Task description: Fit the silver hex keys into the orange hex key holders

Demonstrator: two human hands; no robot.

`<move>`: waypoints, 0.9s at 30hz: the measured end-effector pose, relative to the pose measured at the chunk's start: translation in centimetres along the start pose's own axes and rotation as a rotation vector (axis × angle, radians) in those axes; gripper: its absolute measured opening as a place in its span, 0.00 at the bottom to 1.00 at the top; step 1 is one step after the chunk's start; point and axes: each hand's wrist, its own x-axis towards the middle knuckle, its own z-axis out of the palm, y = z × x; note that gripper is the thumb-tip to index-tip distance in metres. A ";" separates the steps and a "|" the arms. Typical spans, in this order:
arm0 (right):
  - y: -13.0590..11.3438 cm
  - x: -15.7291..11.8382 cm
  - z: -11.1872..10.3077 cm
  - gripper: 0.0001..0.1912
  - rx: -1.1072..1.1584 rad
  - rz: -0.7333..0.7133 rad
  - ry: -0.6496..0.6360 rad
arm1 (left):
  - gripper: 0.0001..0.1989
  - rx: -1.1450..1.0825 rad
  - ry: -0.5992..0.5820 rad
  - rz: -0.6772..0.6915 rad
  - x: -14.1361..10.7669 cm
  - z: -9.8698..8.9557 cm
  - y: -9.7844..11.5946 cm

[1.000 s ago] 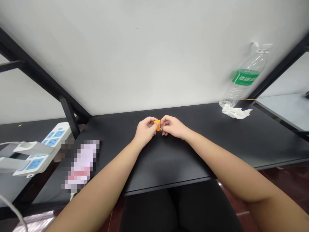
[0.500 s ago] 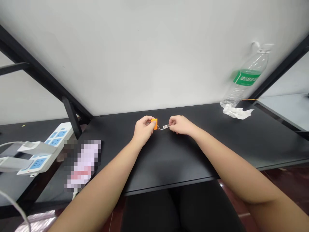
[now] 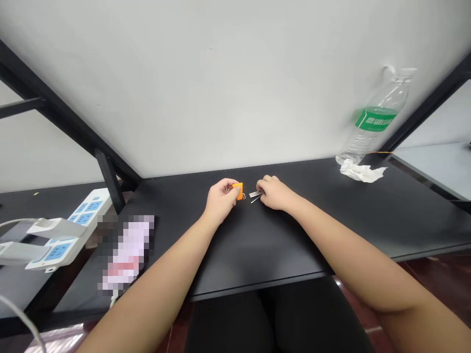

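Observation:
My left hand [image 3: 221, 197] is closed around an orange hex key holder [image 3: 239, 190], thumb pressed on its face. A small bent metal key end [image 3: 244, 196] sticks out at the holder's right side. Just to the right, my right hand [image 3: 275, 192] pinches several slim silver hex keys [image 3: 254, 194], whose straight ends point left toward the holder. One of these keys angles lower than the others. A narrow gap separates the keys from the holder. The far ends of the keys are hidden under my right fingers.
Both hands are over a black table [image 3: 257, 245] that meets a white wall. At back right stand a clear bottle [image 3: 375, 119] and a crumpled tissue [image 3: 362, 172]. To the left are a blurred-out phone-like object [image 3: 127, 252] with a cable and a power strip [image 3: 83, 215] with plugs.
My right hand has drawn slightly back, and the keys' ends are a little farther from the holder and more fanned out. My left hand has shifted slightly right with the holder.

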 end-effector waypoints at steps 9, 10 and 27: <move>-0.4 -0.1 0.2 0.10 0.118 -0.005 0.136 | 0.10 -0.009 -0.007 0.004 -0.1 -0.1 0.2; -0.6 -0.2 -0.1 0.09 0.217 -0.042 0.161 | 0.10 -0.013 -0.005 0.011 -0.1 -0.1 0.2; -0.9 -0.1 -1.5 0.07 0.852 0.209 -0.026 | 0.10 -0.009 0.015 0.052 -0.3 0.2 0.3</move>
